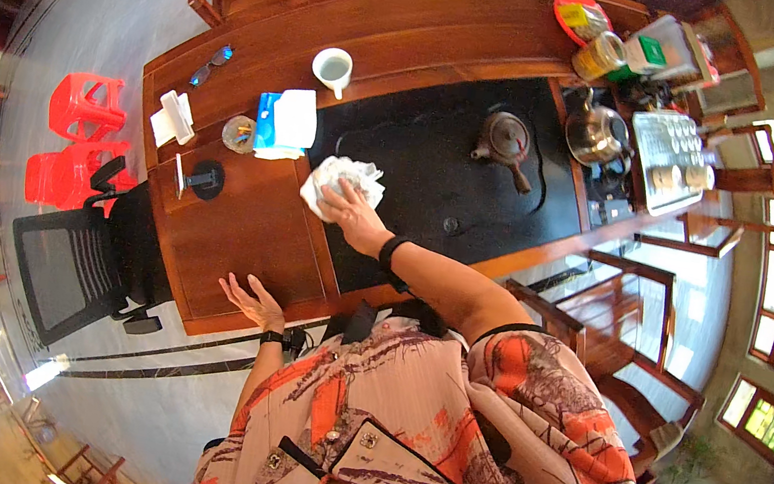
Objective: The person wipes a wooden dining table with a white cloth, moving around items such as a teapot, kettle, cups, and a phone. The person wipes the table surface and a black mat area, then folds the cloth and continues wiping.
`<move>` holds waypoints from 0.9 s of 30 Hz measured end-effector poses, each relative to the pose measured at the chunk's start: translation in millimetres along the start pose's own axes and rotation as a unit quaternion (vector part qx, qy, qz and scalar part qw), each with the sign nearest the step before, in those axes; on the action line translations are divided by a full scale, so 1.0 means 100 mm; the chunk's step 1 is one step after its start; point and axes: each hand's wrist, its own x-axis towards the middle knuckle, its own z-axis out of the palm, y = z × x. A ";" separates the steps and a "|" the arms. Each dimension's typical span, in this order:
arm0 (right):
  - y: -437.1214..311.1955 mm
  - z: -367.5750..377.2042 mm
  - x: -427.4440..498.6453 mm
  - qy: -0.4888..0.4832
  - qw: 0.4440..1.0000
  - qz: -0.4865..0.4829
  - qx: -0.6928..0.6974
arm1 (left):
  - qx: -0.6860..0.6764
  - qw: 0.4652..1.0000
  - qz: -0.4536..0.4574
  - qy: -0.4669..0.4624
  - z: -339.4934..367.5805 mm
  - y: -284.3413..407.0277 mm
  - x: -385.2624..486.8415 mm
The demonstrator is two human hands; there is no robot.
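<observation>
My right hand presses with its fingers on a crumpled white cloth or paper wad. The wad lies across the seam between the brown wooden tabletop and the black tea tray inset. My left hand holds nothing; it is over the table's near edge with its fingers apart. A blue and white tissue pack lies just beyond the wad, beside a glass ashtray. Past them is a white mug with liquid in it. A brown clay teapot sits on the black inset.
Farther left lie sunglasses, a white box and a phone stand. At right are a steel kettle, a tray of cups and a jar. A mesh office chair and red plastic stools flank the table.
</observation>
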 end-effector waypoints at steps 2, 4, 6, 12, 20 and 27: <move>-0.15 0.05 -0.44 -0.017 0.997 -0.045 -0.056 | -0.012 1.000 -0.027 -0.012 -0.04 -0.06 0.04; -0.19 0.10 -0.86 -0.053 0.996 -0.042 -0.054 | -0.029 0.999 -0.018 -0.011 -0.10 -0.11 0.08; -0.08 0.10 -1.30 -0.016 0.998 -0.035 -0.043 | -0.021 1.000 -0.015 -0.014 -0.17 -0.16 0.14; 0.99 -0.28 -2.04 0.109 0.946 0.262 -0.159 | -0.077 0.996 -0.044 -0.029 -0.36 -0.23 0.45; 1.25 -0.20 -1.56 0.084 0.912 0.352 -0.194 | -0.090 0.993 -0.018 -0.070 -0.67 -0.19 0.70; -0.27 0.39 -0.93 0.061 0.994 0.085 0.003 | -0.194 0.972 0.022 -0.133 -0.59 0.05 0.61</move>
